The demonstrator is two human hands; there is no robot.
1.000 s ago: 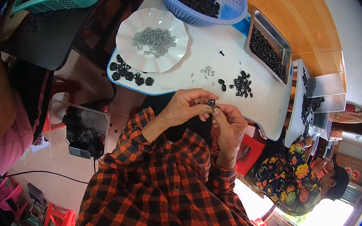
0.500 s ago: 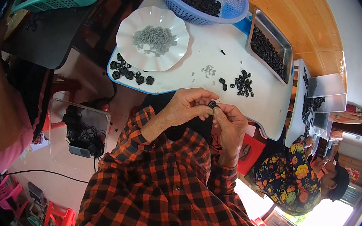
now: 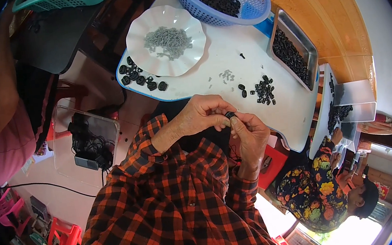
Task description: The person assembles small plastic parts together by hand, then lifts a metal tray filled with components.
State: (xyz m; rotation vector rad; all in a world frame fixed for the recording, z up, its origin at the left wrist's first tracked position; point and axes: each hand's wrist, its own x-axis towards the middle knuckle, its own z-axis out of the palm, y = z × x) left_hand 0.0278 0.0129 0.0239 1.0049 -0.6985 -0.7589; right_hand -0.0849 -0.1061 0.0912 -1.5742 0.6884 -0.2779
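Note:
Just off the table's near edge, a small rounded black plastic part (image 3: 229, 114) is pinched between the fingertips of both hands. My left hand (image 3: 203, 114) grips it from the left, thumb and fingers closed. From the right, my right hand (image 3: 250, 133) closes thumb and forefinger on it. The fingers cover much of the part. Beyond the hands, small grey pieces (image 3: 227, 75) lie scattered on the white table (image 3: 226, 47). To their right is a pile of small black parts (image 3: 264, 90), with two oval black parts (image 3: 243, 90) beside it.
A white scalloped plate (image 3: 195, 50) holds grey pieces, with black parts (image 3: 152, 86) along its near side. Behind are a blue basket (image 3: 260, 5) and a metal tray (image 3: 314, 57), both with black parts. Co-workers sit at left (image 3: 6, 113) and right (image 3: 308, 192).
Both hands stay together, and the black part has tilted slightly between the fingertips. The co-worker at right has moved a hand over the other table.

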